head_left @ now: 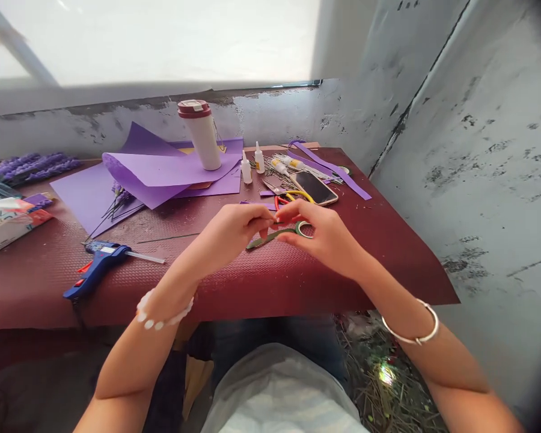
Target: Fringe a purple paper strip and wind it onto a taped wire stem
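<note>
Both my hands meet over the front middle of the maroon table (388, 240). My right hand (327, 237) is closed round a small roll of green floral tape (303, 229). A green strip runs from the roll to the left and down toward a thin stem (264, 240). My left hand (234, 231) pinches that stem with its fingertips, which touch the right hand's fingers. A white bead bracelet sits on my left wrist and a silver bangle on my right.
A blue glue gun (97, 267) lies at front left. Purple paper sheets (162, 171) and a white tumbler (202, 135) stand behind. Small glue bottles (252, 165), a phone (314, 187), scissors (293, 195), a purple strip and a tissue box (6, 222) surround them. Walls close the right side.
</note>
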Demonstrator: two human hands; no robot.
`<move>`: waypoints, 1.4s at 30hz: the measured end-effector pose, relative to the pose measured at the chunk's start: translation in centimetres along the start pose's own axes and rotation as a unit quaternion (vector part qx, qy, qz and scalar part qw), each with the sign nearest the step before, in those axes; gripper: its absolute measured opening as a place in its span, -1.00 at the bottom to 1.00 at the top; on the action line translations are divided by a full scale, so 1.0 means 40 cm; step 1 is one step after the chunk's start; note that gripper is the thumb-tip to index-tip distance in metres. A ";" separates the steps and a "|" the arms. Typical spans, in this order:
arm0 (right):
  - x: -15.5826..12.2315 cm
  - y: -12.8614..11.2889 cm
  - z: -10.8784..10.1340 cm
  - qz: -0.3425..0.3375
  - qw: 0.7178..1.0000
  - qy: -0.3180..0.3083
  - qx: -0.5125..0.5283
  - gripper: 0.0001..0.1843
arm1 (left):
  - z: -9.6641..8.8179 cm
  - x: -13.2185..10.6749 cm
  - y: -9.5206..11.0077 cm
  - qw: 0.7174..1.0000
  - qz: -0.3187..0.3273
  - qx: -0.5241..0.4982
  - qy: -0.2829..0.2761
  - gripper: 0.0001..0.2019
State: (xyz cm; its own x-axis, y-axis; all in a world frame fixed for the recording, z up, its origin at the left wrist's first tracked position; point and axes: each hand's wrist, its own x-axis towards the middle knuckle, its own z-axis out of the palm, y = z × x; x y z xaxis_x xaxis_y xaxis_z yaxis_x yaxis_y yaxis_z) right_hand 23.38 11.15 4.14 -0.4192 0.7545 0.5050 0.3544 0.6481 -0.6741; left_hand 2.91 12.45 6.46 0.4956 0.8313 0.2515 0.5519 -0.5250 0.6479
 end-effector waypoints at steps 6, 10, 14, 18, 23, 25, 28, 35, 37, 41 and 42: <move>-0.118 -0.046 0.094 0.125 0.968 0.172 0.135 -0.90 | 0.065 -0.097 0.062 0.999 -0.032 0.010 -0.003 -0.82; -0.145 -0.037 0.135 0.147 0.946 0.218 0.189 -0.94 | 0.081 -0.111 0.052 0.998 -0.057 -0.008 -0.019 -0.78; -0.174 -0.053 0.131 0.128 0.956 0.226 0.133 -0.90 | 0.080 -0.127 0.055 0.994 -0.060 -0.052 -0.069 -0.80; -0.197 -0.078 0.120 0.110 0.963 0.244 0.024 -0.86 | 0.101 -0.152 0.075 0.999 -0.030 -0.011 -0.041 -0.92; -0.201 -0.093 0.112 0.117 0.961 0.250 0.029 -0.88 | 0.121 -0.183 0.100 0.991 -0.006 0.092 0.092 -0.96; -0.197 -0.091 0.109 0.133 0.963 0.226 0.064 -0.90 | 0.116 -0.189 0.103 0.994 0.005 0.078 0.080 -0.95; -0.191 -0.083 0.109 0.151 0.963 0.194 0.110 -0.91 | 0.109 -0.191 0.096 0.997 0.008 0.053 0.062 -0.88; -0.180 -0.071 0.122 0.135 0.964 0.186 0.131 -0.90 | 0.106 -0.190 0.066 0.998 -0.027 -0.027 0.054 -0.86; -0.180 -0.072 0.124 0.127 0.965 0.181 0.141 -0.89 | 0.104 -0.191 0.064 0.994 -0.061 -0.076 0.040 -0.85; -0.183 -0.075 0.122 0.117 0.967 0.176 0.146 -0.87 | 0.099 -0.195 0.070 0.977 -0.119 -0.176 0.014 -0.82; -0.184 -0.076 0.121 0.114 0.968 0.174 0.143 -0.87 | 0.098 -0.196 0.073 0.975 -0.123 -0.186 0.010 -0.82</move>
State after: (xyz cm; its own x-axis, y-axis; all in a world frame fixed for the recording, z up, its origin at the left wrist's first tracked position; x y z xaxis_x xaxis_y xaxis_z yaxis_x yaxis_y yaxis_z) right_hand 21.33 3.13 -0.14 -0.0328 0.8963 0.4423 0.1370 0.4424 -0.8863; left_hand 3.27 3.68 3.55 0.3640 0.9291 0.0662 0.3689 -0.2090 0.9057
